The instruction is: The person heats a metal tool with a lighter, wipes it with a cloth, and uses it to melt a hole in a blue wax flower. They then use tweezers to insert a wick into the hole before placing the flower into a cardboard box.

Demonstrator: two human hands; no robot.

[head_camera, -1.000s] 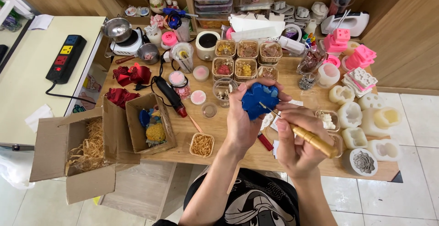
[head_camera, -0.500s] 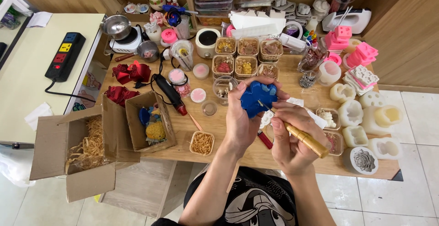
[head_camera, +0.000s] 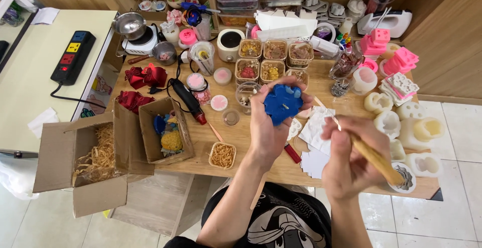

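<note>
My left hand (head_camera: 268, 122) is raised over the wooden table (head_camera: 241, 135), its fingers closed around a blue flower-shaped mould piece (head_camera: 283, 103) that faces me. My right hand (head_camera: 349, 160) grips a wooden-handled tool (head_camera: 374, 155); its thin metal tip (head_camera: 326, 112) points up and left and ends just to the right of the blue piece. Whether the tip touches the piece I cannot tell. Under the hands lie white paper pieces (head_camera: 316, 127) and a small red lighter (head_camera: 292, 153).
An open cardboard box (head_camera: 93, 150) with straw and a smaller box (head_camera: 165, 130) sit at the left. Small jars of dried bits (head_camera: 273, 59), a black glue gun (head_camera: 187, 100), red bows (head_camera: 145, 77), white silicone moulds (head_camera: 401, 122) and pink moulds (head_camera: 389, 52) crowd the table.
My left hand with the blue piece stays in place. My right hand has moved right and down with the tool, drawing its tip away from the piece.
</note>
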